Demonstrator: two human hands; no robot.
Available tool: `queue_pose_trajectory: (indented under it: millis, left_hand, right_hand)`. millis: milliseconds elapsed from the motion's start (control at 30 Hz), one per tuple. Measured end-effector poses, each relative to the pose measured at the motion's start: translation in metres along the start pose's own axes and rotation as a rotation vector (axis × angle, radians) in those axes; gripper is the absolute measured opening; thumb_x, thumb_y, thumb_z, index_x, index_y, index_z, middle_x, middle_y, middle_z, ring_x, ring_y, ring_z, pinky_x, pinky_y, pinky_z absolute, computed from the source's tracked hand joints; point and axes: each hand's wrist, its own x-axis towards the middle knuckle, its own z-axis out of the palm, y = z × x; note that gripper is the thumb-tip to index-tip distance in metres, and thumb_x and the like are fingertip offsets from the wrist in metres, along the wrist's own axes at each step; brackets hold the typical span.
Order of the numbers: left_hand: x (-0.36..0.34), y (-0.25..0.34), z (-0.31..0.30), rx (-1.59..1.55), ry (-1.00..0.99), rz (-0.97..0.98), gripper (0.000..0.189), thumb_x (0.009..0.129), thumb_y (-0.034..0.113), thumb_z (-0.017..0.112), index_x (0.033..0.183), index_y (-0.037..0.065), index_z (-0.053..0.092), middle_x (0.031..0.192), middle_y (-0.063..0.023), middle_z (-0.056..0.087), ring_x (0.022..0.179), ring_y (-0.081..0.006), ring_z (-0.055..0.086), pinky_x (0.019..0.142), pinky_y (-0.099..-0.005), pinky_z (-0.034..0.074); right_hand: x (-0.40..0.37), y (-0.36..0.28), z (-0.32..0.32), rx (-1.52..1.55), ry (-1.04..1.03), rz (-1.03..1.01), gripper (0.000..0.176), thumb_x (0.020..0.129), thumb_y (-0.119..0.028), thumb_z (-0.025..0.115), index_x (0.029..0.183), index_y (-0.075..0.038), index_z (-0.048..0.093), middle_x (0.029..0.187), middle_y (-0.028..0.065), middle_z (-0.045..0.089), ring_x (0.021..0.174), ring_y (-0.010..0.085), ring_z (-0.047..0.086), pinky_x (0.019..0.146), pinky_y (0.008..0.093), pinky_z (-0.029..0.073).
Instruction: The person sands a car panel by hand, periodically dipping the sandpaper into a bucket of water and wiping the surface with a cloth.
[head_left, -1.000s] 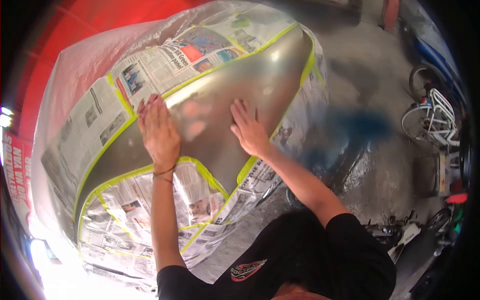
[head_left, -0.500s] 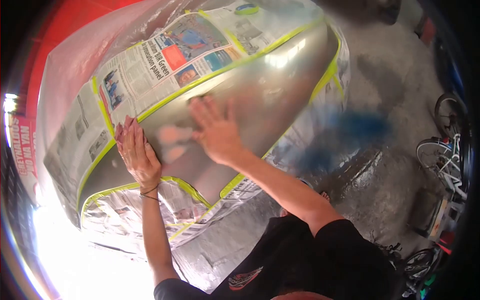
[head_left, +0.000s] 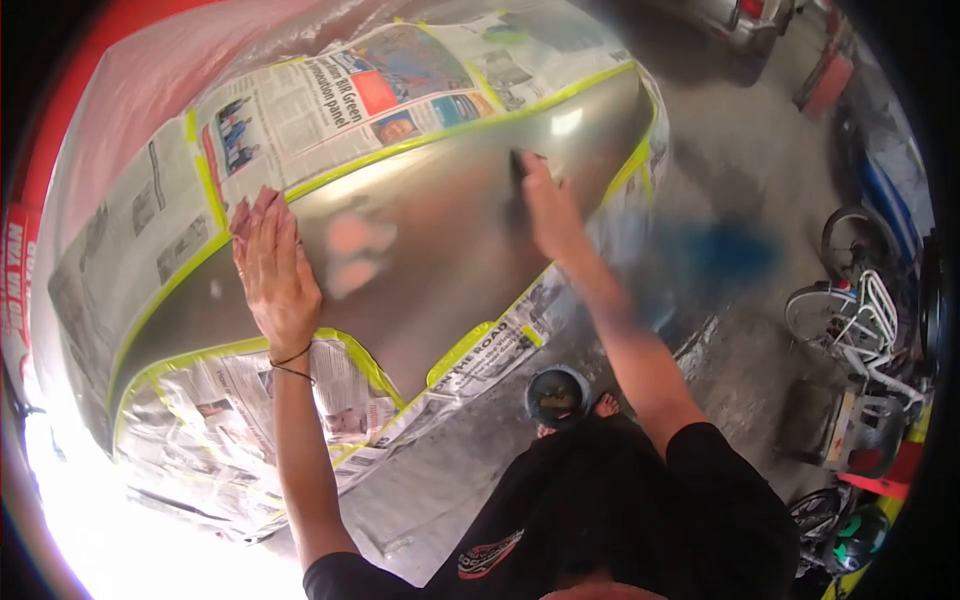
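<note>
A bare grey metallic car body panel (head_left: 400, 250) is framed by yellow-green masking tape (head_left: 400, 158) and newspaper (head_left: 290, 120). My left hand (head_left: 278, 275) lies on the panel's left part, pressing a crumpled pink cloth (head_left: 262, 208) under its fingers near the upper tape line. My right hand (head_left: 553, 210) is on the right part of the panel, fingers bent around a dark flat pad (head_left: 518, 178); blur hides its exact kind. Blurry pale pink patches (head_left: 358, 250) show on the panel between my hands.
A dark bucket (head_left: 558, 398) stands on the concrete floor by my feet. Clear plastic sheeting (head_left: 130, 110) covers the red body beyond the newspaper. To the right are a white bicycle (head_left: 860, 320) and a green-black helmet (head_left: 860, 535). Part of a vehicle (head_left: 750, 30) shows at top right.
My right hand has swept right along the panel, from near its middle toward the right end. My left hand stays on the cloth. The view has shifted, bringing the bucket into sight.
</note>
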Motion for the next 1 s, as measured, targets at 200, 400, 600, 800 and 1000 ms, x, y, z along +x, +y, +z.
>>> queue_pose_trajectory:
  millis: [200,400,600,800,1000]
  left_hand:
    - [0.008,0.011,-0.009,-0.028,0.096,-0.011,0.044,0.105,0.007,0.062,0.149,0.002,0.067,0.160,-0.0136,0.064,0.154,-0.0400,0.054,0.130,-0.0549,0.038]
    - [0.006,0.013,-0.003,-0.010,0.146,-0.036,0.040,0.107,0.004,0.060,0.147,0.002,0.069,0.155,-0.0145,0.068,0.151,-0.0398,0.058,0.130,-0.0542,0.038]
    - [0.012,0.037,0.025,0.099,0.277,-0.196,0.034,0.113,0.015,0.059,0.142,0.004,0.072,0.150,-0.0117,0.071,0.149,-0.0337,0.060,0.128,-0.0517,0.039]
    - [0.011,0.038,0.062,0.170,0.311,-0.314,0.035,0.110,0.012,0.059,0.141,0.007,0.075,0.150,-0.0080,0.072,0.147,-0.0308,0.062,0.126,-0.0531,0.039]
    - [0.044,0.075,0.076,0.334,0.316,-0.563,0.040,0.107,0.016,0.063,0.144,0.007,0.074,0.157,-0.0084,0.068,0.149,-0.0307,0.060,0.128,-0.0557,0.036]
  right_hand:
    - [0.036,0.069,-0.140,2.028,-0.039,0.822,0.048,0.118,-0.045,0.056,0.153,-0.013,0.061,0.151,0.0094,0.069,0.143,0.0291,0.061,0.127,0.0609,0.039]
    - [0.074,0.130,-0.049,0.747,0.184,0.463,0.060,0.119,-0.042,0.051,0.169,-0.009,0.045,0.162,0.0200,0.058,0.149,0.0380,0.055,0.127,0.0593,0.039]
    - [-0.041,-0.002,-0.004,-0.155,-0.036,-0.076,0.072,0.109,-0.036,0.065,0.171,-0.007,0.042,0.175,0.0173,0.044,0.161,0.0425,0.040,0.131,0.0691,0.027]
    - [0.045,0.149,-0.027,0.040,-0.051,0.134,0.067,0.115,-0.042,0.052,0.174,-0.013,0.040,0.182,0.0098,0.037,0.171,0.0402,0.025,0.130,0.0785,0.021]
    - [0.056,0.114,-0.037,-0.140,-0.178,0.015,0.064,0.112,-0.044,0.055,0.167,-0.013,0.048,0.174,0.0084,0.047,0.164,0.0386,0.036,0.128,0.0766,0.024]
